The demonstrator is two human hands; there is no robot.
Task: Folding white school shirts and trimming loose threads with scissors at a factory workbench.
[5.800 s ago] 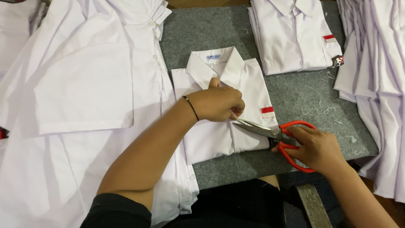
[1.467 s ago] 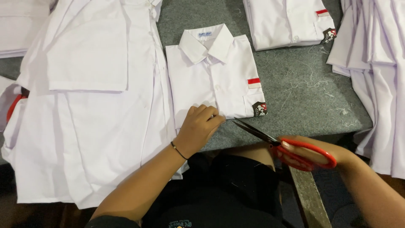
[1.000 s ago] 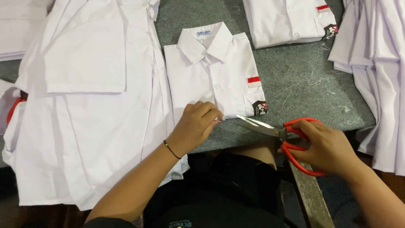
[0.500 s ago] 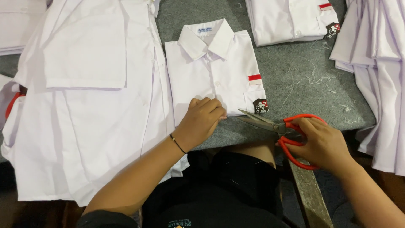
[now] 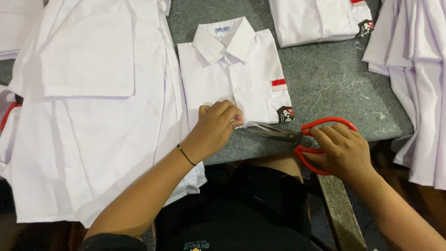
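A folded white shirt (image 5: 232,74) with a collar, a red stripe and a dark pocket badge lies on the grey felt table (image 5: 334,88). My left hand (image 5: 214,128) pinches the shirt's bottom hem near the table's front edge. My right hand (image 5: 341,151) grips red-handled scissors (image 5: 297,135), blades pointing left and slightly apart, tips almost at my left fingers and the hem.
A large pile of unfolded white shirts (image 5: 88,107) covers the left. Another folded shirt (image 5: 316,18) lies at the top right, and a stack of white garments (image 5: 418,79) hangs over the right edge. Loose thread scraps (image 5: 339,79) litter the felt.
The scissors have moved left along the table's front edge toward the hem held by my left hand. The view has shifted slightly; the shirt has stayed in place.
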